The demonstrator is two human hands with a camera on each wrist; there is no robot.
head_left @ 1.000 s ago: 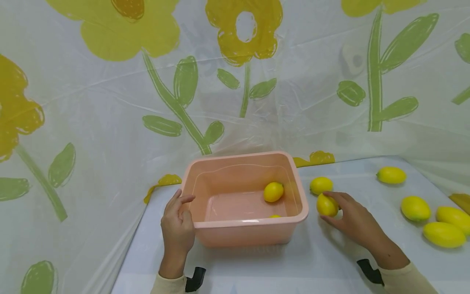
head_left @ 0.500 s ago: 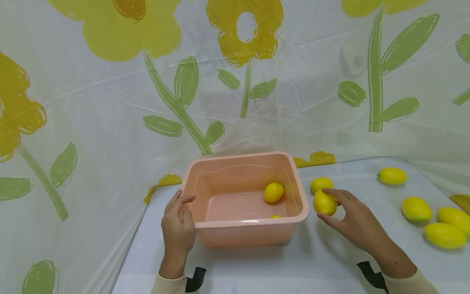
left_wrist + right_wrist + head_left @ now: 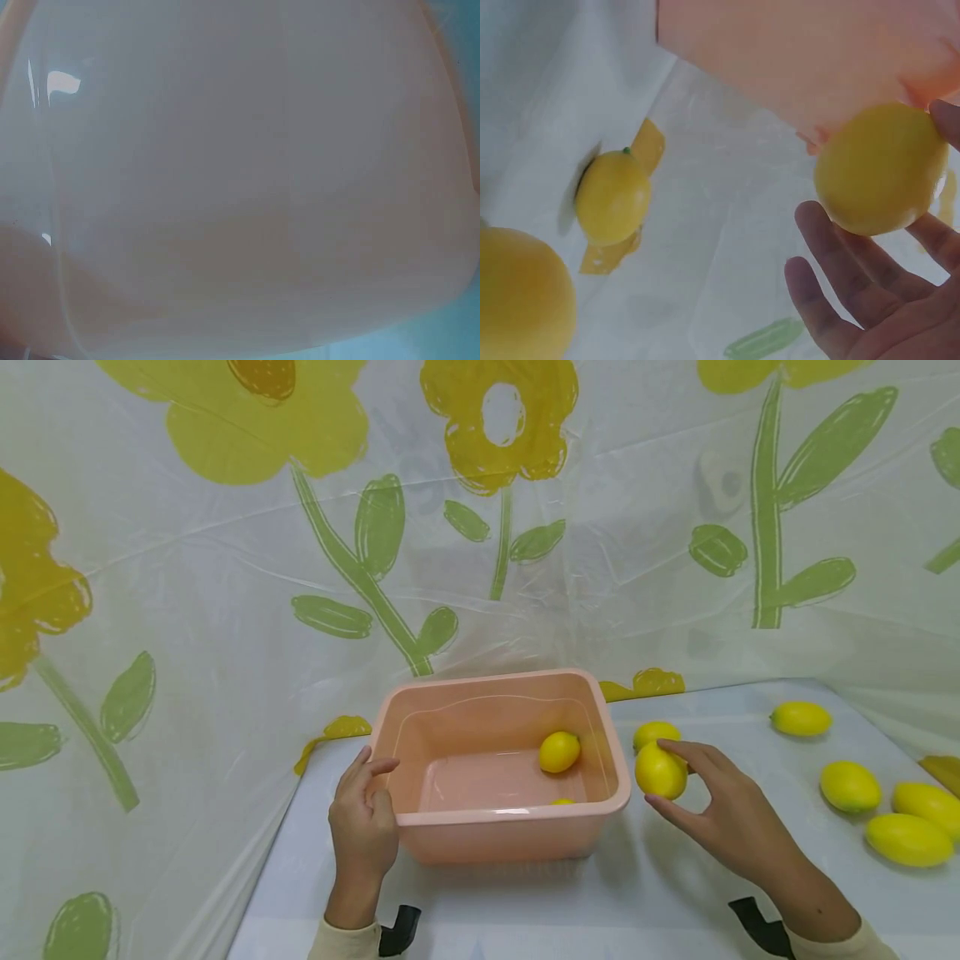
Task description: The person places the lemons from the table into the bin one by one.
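My left hand (image 3: pixel 364 827) grips the left rim of a pink plastic basin (image 3: pixel 495 842), with fingers hooked over the edge. The left wrist view is filled by the basin's smooth wall (image 3: pixel 247 165). Between thumb and fingertips, my right hand (image 3: pixel 731 814) pinches a yellow lemon (image 3: pixel 661 774) just right of the basin's right rim. That lemon (image 3: pixel 881 171) overlaps the basin in the right wrist view, and some fingers spread free below it. Inside the basin, one lemon (image 3: pixel 559 752) lies at the right; another (image 3: pixel 563 802) is mostly hidden by the front rim.
One lemon (image 3: pixel 656 732) sits right behind the held one. Farther right on the white-covered table (image 3: pixel 517 914) lie several more, including a lemon (image 3: pixel 801 718) at the back and a lemon (image 3: pixel 850 787) nearer. A flower-printed curtain (image 3: pixel 600 552) hangs behind the table.
My right hand has lifted its lemon slightly and brought it a little left, closer to the basin rim. The left hand and basin stay put.
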